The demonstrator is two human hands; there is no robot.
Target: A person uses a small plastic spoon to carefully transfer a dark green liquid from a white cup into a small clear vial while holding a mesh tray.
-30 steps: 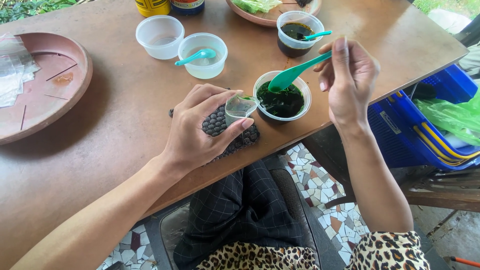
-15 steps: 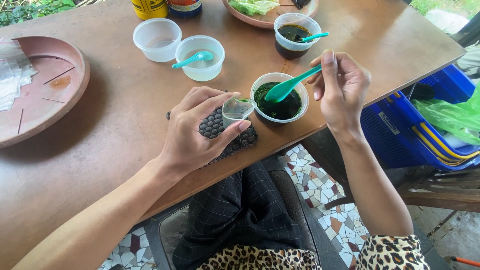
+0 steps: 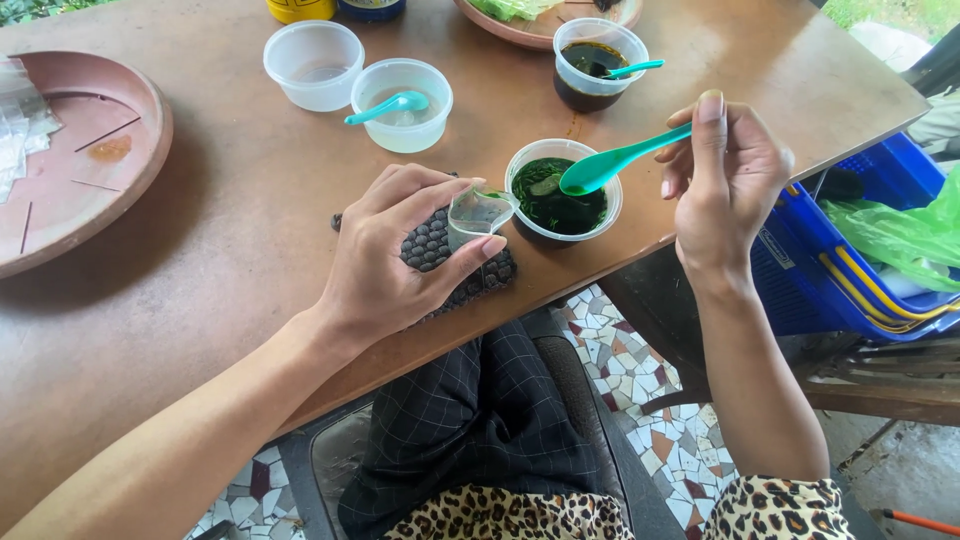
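My left hand (image 3: 395, 255) holds a small clear plastic bag (image 3: 477, 216) open at the table's near edge, above a dark woven pouch (image 3: 440, 255). My right hand (image 3: 725, 175) grips a teal plastic spoon (image 3: 615, 163), its bowl hovering over a white cup of dark green chopped herbs in liquid (image 3: 558, 195). The bag's mouth sits right beside that cup's left rim.
On the brown wooden table (image 3: 230, 250) stand an empty clear cup (image 3: 312, 62), a cup with a teal spoon (image 3: 402, 103), and a cup of dark sauce with a spoon (image 3: 598, 62). A reddish round tray (image 3: 80, 160) lies left. A blue basket (image 3: 840, 270) sits right, below the table.
My right hand has lifted the teal spoon out of the green herb cup and tilted it flatter. My left hand and the bag stay in place.
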